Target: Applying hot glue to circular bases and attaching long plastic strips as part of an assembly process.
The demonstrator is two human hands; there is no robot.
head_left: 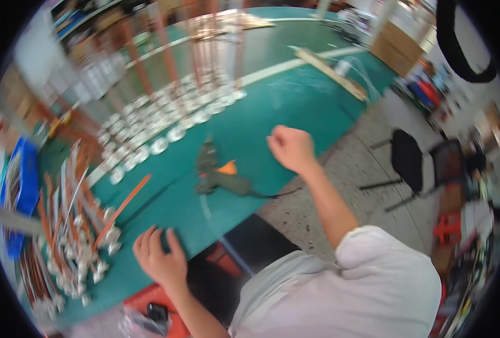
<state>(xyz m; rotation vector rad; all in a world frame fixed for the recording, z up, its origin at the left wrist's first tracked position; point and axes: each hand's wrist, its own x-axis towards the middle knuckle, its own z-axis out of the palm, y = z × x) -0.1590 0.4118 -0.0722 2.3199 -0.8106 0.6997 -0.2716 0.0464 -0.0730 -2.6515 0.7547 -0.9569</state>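
My left hand [159, 258] rests flat on the green floor mat [295, 101], fingers spread, holding nothing. Just left of it lies a pile of copper rods with silver discs on their ends [72, 236]. My right hand [290, 147] hangs in the air with the fingers curled shut and nothing visible in it. Below and left of that hand a dark green power tool with an orange trigger [219, 176] lies on the mat, its black cord trailing right. A single copper rod [123, 207] lies between the pile and the tool.
Rows of silver discs on upright copper rods [165, 121] stand at the back left. A blue crate [23, 186] sits at the far left. A wooden plank [331, 73] lies at the back right. Black chairs [416, 163] stand on the speckled floor to the right.
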